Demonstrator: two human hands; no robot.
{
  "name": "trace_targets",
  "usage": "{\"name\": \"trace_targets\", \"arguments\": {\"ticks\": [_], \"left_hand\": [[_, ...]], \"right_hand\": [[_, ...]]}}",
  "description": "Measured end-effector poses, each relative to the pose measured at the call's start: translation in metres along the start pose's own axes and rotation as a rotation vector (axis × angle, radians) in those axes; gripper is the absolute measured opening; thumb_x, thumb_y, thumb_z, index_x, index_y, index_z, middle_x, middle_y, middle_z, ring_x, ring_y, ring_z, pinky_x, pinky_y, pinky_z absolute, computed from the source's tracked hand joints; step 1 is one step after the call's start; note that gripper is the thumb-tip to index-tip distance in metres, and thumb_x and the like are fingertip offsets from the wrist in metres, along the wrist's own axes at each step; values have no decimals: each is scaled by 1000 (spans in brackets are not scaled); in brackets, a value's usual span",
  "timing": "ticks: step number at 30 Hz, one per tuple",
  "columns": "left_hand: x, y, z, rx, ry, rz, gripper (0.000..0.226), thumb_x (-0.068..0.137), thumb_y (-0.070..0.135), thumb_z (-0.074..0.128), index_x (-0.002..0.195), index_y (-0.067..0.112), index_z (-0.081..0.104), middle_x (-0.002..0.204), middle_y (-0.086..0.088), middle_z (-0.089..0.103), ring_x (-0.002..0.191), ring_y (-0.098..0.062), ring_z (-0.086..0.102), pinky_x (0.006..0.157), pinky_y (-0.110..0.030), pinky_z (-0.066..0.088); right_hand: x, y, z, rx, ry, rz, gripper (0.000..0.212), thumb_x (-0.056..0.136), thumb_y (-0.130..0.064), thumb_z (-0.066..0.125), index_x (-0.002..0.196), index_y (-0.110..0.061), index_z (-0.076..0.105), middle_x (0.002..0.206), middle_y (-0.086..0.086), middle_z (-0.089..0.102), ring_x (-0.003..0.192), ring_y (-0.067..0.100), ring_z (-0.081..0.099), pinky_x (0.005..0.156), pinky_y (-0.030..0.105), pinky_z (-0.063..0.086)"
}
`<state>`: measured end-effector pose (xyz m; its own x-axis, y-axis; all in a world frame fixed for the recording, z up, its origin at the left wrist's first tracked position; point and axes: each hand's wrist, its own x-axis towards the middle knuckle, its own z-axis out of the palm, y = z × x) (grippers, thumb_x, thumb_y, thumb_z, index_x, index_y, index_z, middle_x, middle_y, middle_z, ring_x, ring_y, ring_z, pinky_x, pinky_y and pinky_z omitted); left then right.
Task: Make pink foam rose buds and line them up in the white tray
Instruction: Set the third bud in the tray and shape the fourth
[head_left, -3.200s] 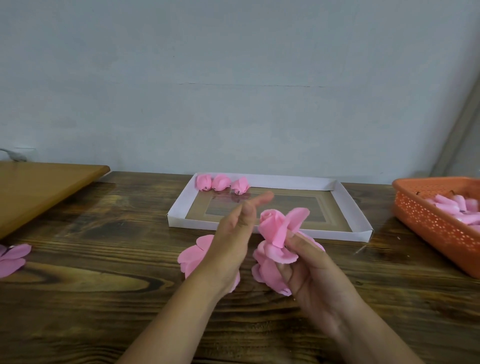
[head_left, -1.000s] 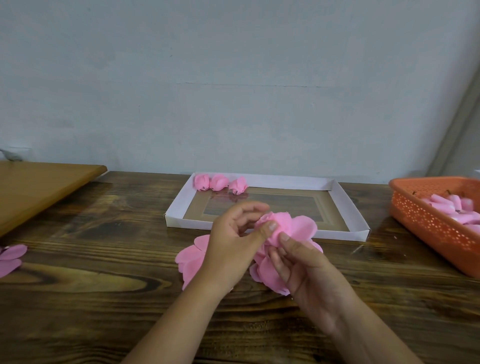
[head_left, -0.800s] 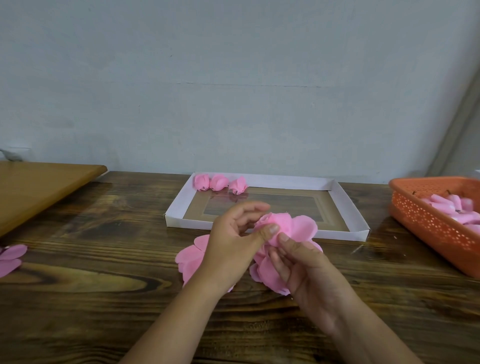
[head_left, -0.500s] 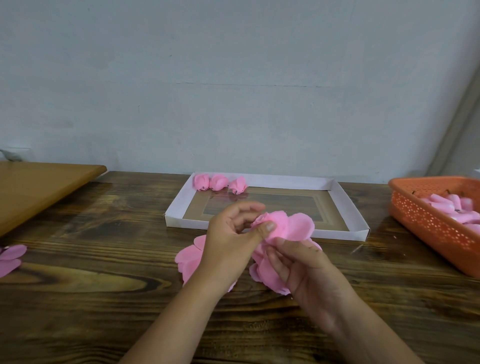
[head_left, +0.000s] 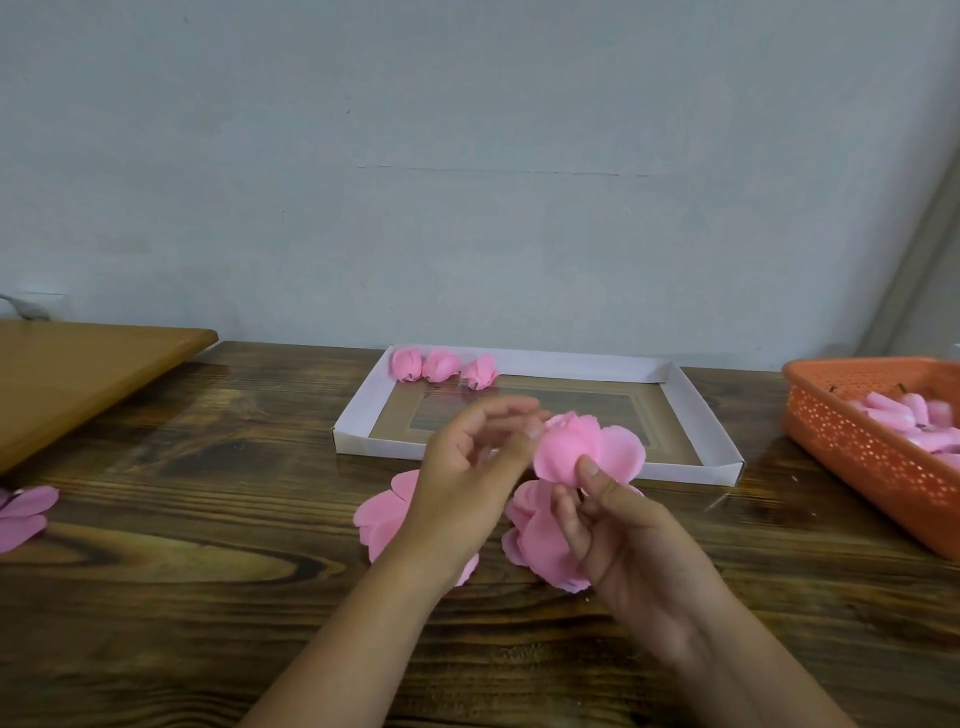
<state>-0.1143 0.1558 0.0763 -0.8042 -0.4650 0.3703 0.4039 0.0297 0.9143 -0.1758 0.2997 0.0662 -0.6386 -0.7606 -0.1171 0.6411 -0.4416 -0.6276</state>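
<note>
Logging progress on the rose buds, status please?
Right hand pinches the unfinished rose; left hand at its petals, grip blurred. Three buds in white tray. Nothing blocking.

I count three finished pink rose buds (head_left: 439, 368) in a row in the far left corner of the one white tray (head_left: 696, 415), at the centre of the frame. One half-made bud (head_left: 582, 447) sits in my right hand (head_left: 631, 551), my left hand (head_left: 467, 478) beside it: two hands. Two loose petal pieces lie on the table, one (head_left: 382, 514) partly behind my left wrist, one (head_left: 23, 514) at the left edge. One orange basket (head_left: 857, 441) at the right edge holds pink pieces too heaped to count.
</note>
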Motion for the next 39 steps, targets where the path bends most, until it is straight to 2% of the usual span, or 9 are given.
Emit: {"name": "trace_targets", "arguments": {"ticks": [4, 8, 11, 17, 22, 26, 31, 37, 39], "left_hand": [[0, -5, -5, 225, -28, 27, 54, 90, -12, 56, 114, 36, 67, 115, 21, 72, 110, 3, 65, 82, -14, 53], [-7, -13, 0, 471, -297, 43, 70, 89, 14, 71, 136, 59, 45, 135, 33, 51, 123, 6, 54, 87, -17, 54], [-12, -14, 9, 610, -246, 160, 64, 87, 31, 78, 129, 66, 45, 128, 35, 51, 118, 8, 54, 82, -14, 54], [-10, -14, 7, 594, -72, 374, 21, 92, 10, 73, 110, 20, 76, 107, 16, 67, 103, -1, 63, 78, -12, 51], [-9, -9, 3, 609, -7, 426, 28, 85, 0, 77, 106, 19, 80, 110, 8, 69, 106, -1, 64, 83, -9, 49], [-9, -10, 4, 602, -21, 430, 24, 85, 2, 77, 103, 17, 81, 110, 10, 66, 103, -3, 64, 80, -14, 51], [-9, -9, 4, 492, -38, 396, 17, 80, 7, 80, 93, 18, 82, 100, 13, 66, 93, -7, 65, 74, -13, 49], [-9, -7, 4, 392, -19, 372, 22, 75, -2, 84, 84, 19, 81, 91, 7, 67, 83, -7, 66, 69, -15, 49], [-8, -7, 3, 375, -9, 385, 22, 74, -1, 85, 82, 19, 81, 88, 7, 67, 82, -6, 66, 70, -13, 48]], "right_hand": [[-1, -13, 0, 188, -3, 18, 26, 70, -6, 84, 85, 12, 75, 89, 23, 68, 69, 20, 73, 60, 25, 62], [-1, -18, 0, 227, -69, 9, 63, 46, -2, 99, 103, 10, 74, 110, 25, 68, 78, 18, 73, 68, 23, 62], [-2, -19, 0, 212, -100, 3, 62, 48, -3, 99, 104, 9, 74, 110, 26, 68, 76, 17, 74, 66, 22, 62], [-3, -23, 0, 215, -68, -40, 53, 38, -2, 102, 84, 8, 76, 85, 18, 68, 62, 14, 68, 58, 20, 60], [-2, -19, 2, 202, -20, -40, 58, 33, -2, 102, 84, 8, 76, 87, 16, 67, 66, 14, 68, 58, 20, 60], [-3, -17, 2, 195, -25, -21, 59, 38, -2, 102, 89, 8, 76, 90, 16, 67, 67, 14, 69, 63, 21, 61], [-2, -13, 1, 132, 15, -8, 21, 77, -18, 76, 86, 1, 77, 86, 10, 60, 65, 10, 63, 68, 18, 60], [-1, -6, 3, 27, 60, -10, 39, 80, -24, 72, 109, 1, 66, 78, 9, 64, 66, 12, 68, 66, 21, 59], [-1, -5, 3, 11, 64, 3, 33, 81, -24, 72, 103, 1, 71, 79, 10, 66, 68, 14, 69, 67, 23, 60]]}}
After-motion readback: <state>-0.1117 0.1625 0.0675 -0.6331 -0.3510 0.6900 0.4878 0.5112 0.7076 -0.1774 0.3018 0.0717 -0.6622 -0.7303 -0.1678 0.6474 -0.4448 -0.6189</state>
